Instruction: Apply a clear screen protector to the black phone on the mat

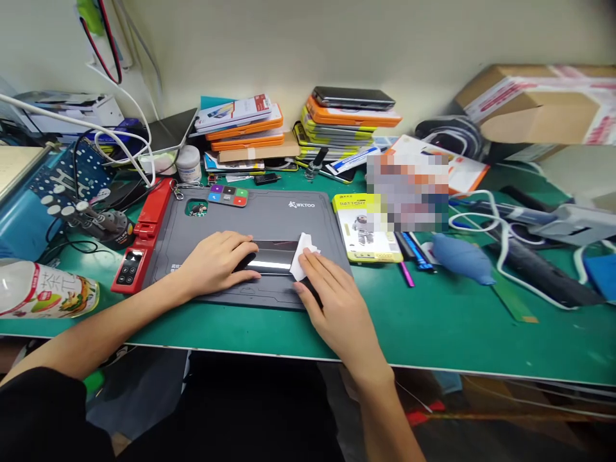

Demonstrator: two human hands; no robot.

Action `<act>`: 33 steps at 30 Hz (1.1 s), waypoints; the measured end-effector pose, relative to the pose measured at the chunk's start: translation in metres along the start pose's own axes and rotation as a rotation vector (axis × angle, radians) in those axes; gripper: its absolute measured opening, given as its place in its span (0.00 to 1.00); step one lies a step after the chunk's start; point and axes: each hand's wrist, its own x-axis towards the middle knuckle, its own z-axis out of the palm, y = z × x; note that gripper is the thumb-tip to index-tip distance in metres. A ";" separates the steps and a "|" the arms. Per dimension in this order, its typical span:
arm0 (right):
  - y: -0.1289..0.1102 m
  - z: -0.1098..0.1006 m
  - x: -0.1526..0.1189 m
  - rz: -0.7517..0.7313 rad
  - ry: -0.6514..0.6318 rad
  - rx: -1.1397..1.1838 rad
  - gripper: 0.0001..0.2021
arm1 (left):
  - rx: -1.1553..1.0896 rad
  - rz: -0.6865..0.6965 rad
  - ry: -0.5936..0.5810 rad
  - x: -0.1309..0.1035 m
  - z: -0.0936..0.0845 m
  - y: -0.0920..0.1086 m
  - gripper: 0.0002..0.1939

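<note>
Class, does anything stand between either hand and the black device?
Yes: a white wipe lies under the right hand, partly between it and the device. Nothing visible stands between the left hand and the device.

The grey mat reads "WKTOO" at upper right. "BATTERY" heads the yellow-and-white box. The bottle shows "茶π".

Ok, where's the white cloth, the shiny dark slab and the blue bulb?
White cloth (297,259): head view, its visible middle.
Shiny dark slab (272,258): head view, its glossy face.
Blue bulb (461,258): head view, its rounded body.
</note>
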 end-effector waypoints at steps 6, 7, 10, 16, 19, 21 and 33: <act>-0.004 -0.004 -0.002 -0.007 0.091 0.040 0.18 | 0.002 -0.133 0.008 -0.001 0.001 -0.001 0.26; -0.004 -0.004 -0.002 -0.002 0.081 0.034 0.18 | -0.001 -0.150 -0.004 0.000 0.001 -0.002 0.25; -0.004 -0.003 0.000 0.021 0.029 0.011 0.23 | -0.027 -0.151 -0.019 0.002 -0.001 -0.004 0.25; -0.006 -0.006 0.000 0.036 0.117 0.085 0.15 | -0.005 -0.078 -0.008 0.006 -0.006 -0.002 0.28; -0.007 -0.009 0.001 0.074 0.103 0.098 0.15 | 0.035 -0.084 0.006 0.006 -0.007 -0.002 0.28; -0.006 -0.010 0.002 0.092 0.049 0.086 0.17 | 0.041 -0.072 0.014 0.005 -0.007 -0.002 0.29; 0.007 -0.023 0.010 -0.038 -0.009 -0.072 0.12 | 0.144 0.112 -0.161 -0.004 -0.032 -0.018 0.24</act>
